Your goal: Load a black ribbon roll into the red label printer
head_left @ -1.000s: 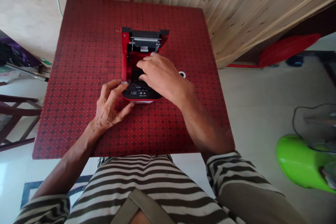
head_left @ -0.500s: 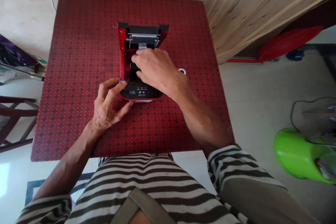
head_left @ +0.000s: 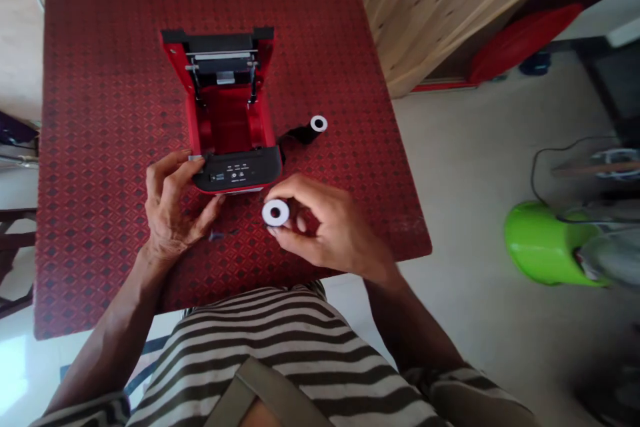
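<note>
A red and black machine that looks like a small printer [head_left: 237, 170] stands on the table with its lid [head_left: 220, 47] tilted up. Its red paper compartment [head_left: 227, 120] shows bare inside. My left hand [head_left: 173, 203] grips the front left corner, fingers on top and thumb against the front edge. My right hand [head_left: 325, 220] is in front of the machine's right corner, closed on a small roll [head_left: 277, 213] with a white ring end and a dark hole. A second roll [head_left: 319, 123] with a white end and a black strip lies right of the machine.
The table [head_left: 100, 67] has a red patterned cover. A wooden plank wall [head_left: 400, 0] runs behind it. On the floor to the right are a green plastic bucket or stool [head_left: 540, 243] and a cable [head_left: 537, 153]. Some small dark bits lie near my left thumb.
My right hand has come out of the compartment toward me, bringing the roll along. My left hand stays on the machine's corner. The view has shifted to the right.
</note>
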`<action>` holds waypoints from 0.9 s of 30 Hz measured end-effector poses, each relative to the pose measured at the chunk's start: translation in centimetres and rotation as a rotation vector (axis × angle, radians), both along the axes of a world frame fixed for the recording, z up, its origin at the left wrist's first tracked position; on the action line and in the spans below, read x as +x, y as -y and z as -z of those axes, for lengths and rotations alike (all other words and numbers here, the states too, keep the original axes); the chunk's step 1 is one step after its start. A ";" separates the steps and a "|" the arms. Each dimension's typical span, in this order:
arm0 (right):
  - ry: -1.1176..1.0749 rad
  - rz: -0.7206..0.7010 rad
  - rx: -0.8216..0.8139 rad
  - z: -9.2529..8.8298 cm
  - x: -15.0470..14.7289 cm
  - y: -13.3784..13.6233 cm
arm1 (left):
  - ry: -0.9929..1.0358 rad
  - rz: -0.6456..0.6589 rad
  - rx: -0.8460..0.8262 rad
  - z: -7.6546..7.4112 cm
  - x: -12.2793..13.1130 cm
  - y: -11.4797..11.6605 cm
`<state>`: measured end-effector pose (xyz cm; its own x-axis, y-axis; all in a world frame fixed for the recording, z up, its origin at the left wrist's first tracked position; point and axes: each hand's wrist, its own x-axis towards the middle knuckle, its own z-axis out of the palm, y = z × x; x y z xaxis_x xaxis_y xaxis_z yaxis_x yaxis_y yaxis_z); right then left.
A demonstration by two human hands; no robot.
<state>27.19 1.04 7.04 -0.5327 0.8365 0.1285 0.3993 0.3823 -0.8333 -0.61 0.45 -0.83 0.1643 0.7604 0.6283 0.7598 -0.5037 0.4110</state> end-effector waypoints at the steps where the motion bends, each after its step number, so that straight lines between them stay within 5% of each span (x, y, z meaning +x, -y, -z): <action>1: -0.020 0.009 -0.006 1.8 -0.1 0.5 | -0.002 0.000 0.001 0.0 0.0 -0.1; 6: -0.087 0.097 0.023 8.1 -0.8 1.6 | 0.003 0.001 0.015 0.0 0.0 -0.2; 12: -0.132 0.107 -0.173 7.2 0.9 2.1 | -0.012 -0.029 -0.009 -0.1 0.0 -0.1; 15: -0.217 0.322 -0.196 6.1 3.2 1.0 | 0.002 -0.012 0.037 0.1 -0.1 -0.2; 19: -0.190 0.654 0.026 7.2 6.3 -2.8 | -0.025 -0.022 -0.015 0.0 0.0 -0.1; 27: -0.172 0.500 0.006 11.6 5.2 -9.2 | -0.016 -0.010 0.029 0.0 0.0 -0.2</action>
<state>32.39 10.19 -4.60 -0.0400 0.9819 0.1849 0.3917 0.1857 -0.9012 -0.62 0.60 -0.88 0.1674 0.7437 0.6472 0.7712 -0.5077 0.3840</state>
